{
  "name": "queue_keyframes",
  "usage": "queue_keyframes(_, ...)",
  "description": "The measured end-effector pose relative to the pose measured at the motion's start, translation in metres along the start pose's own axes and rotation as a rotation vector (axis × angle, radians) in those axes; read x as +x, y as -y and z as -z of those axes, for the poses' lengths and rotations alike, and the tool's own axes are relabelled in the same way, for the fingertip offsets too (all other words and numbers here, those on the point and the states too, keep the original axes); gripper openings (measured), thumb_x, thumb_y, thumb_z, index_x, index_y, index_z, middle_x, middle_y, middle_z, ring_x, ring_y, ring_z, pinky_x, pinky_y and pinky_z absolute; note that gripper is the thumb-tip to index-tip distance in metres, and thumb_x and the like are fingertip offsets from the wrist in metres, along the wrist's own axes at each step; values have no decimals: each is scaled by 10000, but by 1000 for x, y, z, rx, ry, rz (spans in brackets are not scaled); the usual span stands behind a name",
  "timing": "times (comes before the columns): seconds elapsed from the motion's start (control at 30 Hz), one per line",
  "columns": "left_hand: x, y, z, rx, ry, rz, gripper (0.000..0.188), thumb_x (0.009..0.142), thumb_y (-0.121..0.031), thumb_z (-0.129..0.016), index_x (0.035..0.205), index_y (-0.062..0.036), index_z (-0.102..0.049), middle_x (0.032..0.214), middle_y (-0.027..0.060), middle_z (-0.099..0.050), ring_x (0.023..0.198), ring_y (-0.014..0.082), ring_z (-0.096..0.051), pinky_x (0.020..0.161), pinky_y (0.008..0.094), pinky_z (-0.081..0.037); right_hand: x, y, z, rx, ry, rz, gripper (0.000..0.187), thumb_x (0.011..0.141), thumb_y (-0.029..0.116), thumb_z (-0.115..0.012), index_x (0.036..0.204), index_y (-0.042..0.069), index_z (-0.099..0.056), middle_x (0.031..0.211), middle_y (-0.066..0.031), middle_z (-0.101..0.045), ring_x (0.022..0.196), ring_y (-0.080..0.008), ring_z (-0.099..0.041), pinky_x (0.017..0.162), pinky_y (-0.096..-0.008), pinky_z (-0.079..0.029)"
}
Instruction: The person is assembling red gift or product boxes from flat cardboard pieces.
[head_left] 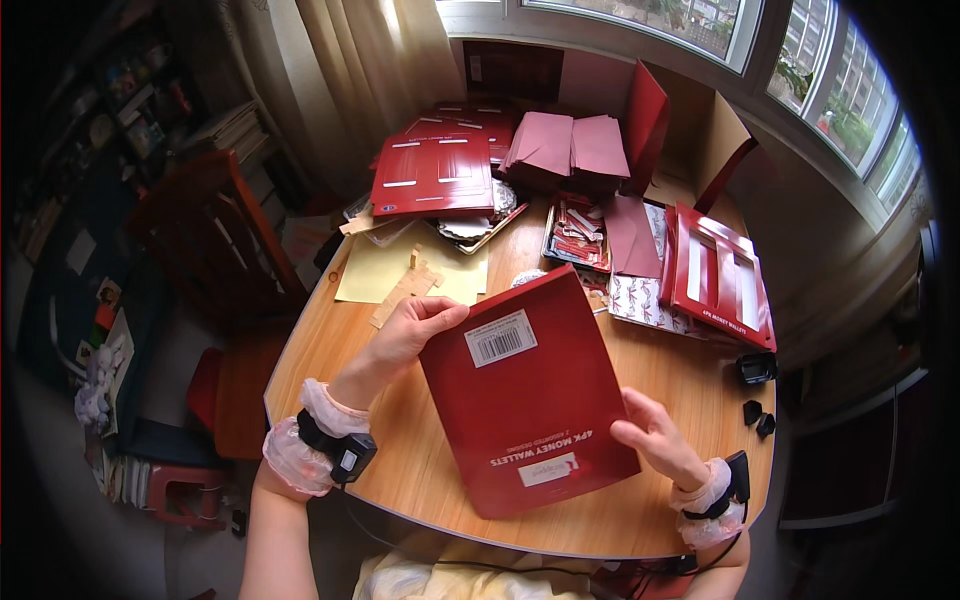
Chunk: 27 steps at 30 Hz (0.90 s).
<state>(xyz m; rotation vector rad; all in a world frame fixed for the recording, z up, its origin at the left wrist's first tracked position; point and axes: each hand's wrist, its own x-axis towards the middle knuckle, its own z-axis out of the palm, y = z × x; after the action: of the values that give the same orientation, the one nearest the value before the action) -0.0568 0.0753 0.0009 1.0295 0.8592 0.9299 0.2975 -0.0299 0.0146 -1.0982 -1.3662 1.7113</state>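
Note:
Tilted above the near part of the table is a flat red card pack (525, 410), printed side up, with a white barcode label near its far edge and a smaller white label near its near edge. My left hand (408, 335) is closed on its upper left corner, thumb on top and fingers partly hidden behind. On the right edge, lower down, my right hand (655, 435) grips the pack, its thumb over the face and its other fingers along and behind the edge. Pale scrunched cuffs and black strapped devices sit on both wrists.
Red cut-out card sleeves (435, 170) are heaped at the back left, beside stacks of pink envelopes (570, 145). A tray of small red pieces (580, 232) lies at the centre back. More red window sleeves (720, 275) rest at the right; an open carton (690, 145) stands behind.

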Motion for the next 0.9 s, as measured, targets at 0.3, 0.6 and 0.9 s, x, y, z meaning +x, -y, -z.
queue_keyframes(0.3, -1, 9, -2, -33, 84, -207, 215, 964, -201, -651, 1084, -23, -670, 1016, 26, -711, 894, 81, -659, 807, 235, -535, -13, 18, 7, 170, -56, 64, 289, 882, 30, -700, 1155, -44, -636, 1101, -72, -690, 954, -97, -637, 852, -248, -515)
queue_keyframes(0.6, -8, -1, -9, 157, 351, -213, 218, 940, 0, -635, 1158, 14, -632, 1139, 76, -683, 1022, 111, -646, 923, 269, -530, -32, 42, 16, 400, 324, 194, 404, 937, 294, -645, 1012, -102, -646, 956, -145, -664, 709, -155, -622, 617, -234, -475)
queue_keyframes(0.9, -11, -6, -27, 13, 499, -369, 204, 852, -62, -736, 1046, -21, -689, 1319, 194, -582, 1238, 278, -561, 1029, 408, -486, 11, -3, -11, -330, 49, 299, 408, 943, 47, -627, 1326, 13, -490, 1264, -111, -483, 1158, -185, -516, 919, -298, -475)
